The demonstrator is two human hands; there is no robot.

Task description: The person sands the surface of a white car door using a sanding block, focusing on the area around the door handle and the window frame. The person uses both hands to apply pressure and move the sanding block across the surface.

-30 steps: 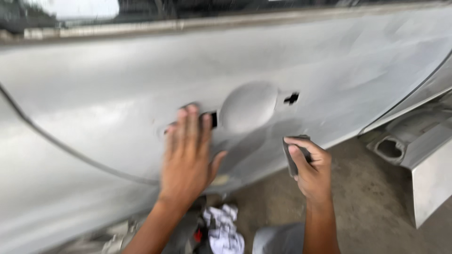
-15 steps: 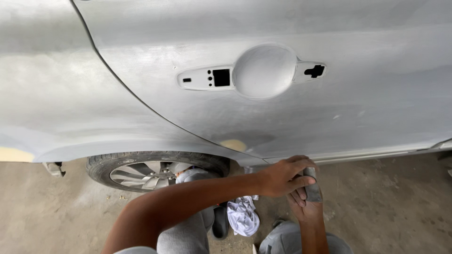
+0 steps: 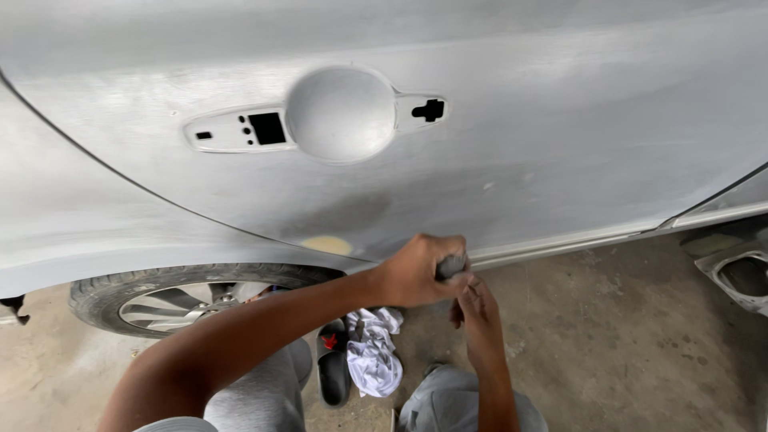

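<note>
My left hand (image 3: pixel 412 274) reaches across from the lower left and is closed around a small grey sanding block (image 3: pixel 453 265), held at the bottom edge of a sanded grey car door (image 3: pixel 544 144). My right hand (image 3: pixel 475 309) sits just under the block with its fingers bunched against it; whether it grips anything is hidden. A yellowish filler patch (image 3: pixel 326 244) shows on the panel left of my hands. Above is the round handle recess (image 3: pixel 340 112) with its cut-outs.
A rear wheel (image 3: pixel 172 302) sits under the arch at the left. A crumpled white cloth (image 3: pixel 373 354) and a black sandal (image 3: pixel 331 362) lie on the concrete floor (image 3: pixel 624 336) by my knees. A loose grey car part (image 3: pixel 740 276) lies at the right edge.
My left hand came off the panel near the handle recess and dropped to the door's lower edge, joining my right hand at the sanding block. The view shifted and steadied.
</note>
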